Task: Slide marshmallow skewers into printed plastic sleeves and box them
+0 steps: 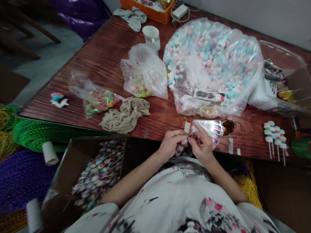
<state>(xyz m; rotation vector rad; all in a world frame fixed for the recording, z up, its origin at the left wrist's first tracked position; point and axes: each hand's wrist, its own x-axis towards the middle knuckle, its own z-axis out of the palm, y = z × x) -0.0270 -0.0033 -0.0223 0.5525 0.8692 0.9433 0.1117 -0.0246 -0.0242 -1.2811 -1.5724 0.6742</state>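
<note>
At the table's front edge my left hand (170, 144) and my right hand (202, 144) meet with fingers pinched. Between them is a small clear candy bag (179, 149) with pinkish contents, its top gathered at the fingertips. My left hand holds the bag's upper part, and my right fingers pinch the same gathered top. Just behind my right hand lies a fan of printed clear bags (211, 128). Gold twist ties (228, 127) sit at the fan's right end. Several marshmallow lollipops (274, 132) on white sticks lie farther right.
A large bag of pastel marshmallows (213, 55) covers the table's back. Bags of gummy rings (103, 102) and small candies (145, 72), a crumpled cloth (126, 115) and a mug (152, 37) are left. Below stands a carton (60, 168) of wrapped pops. A clear tub (298, 64) stands right.
</note>
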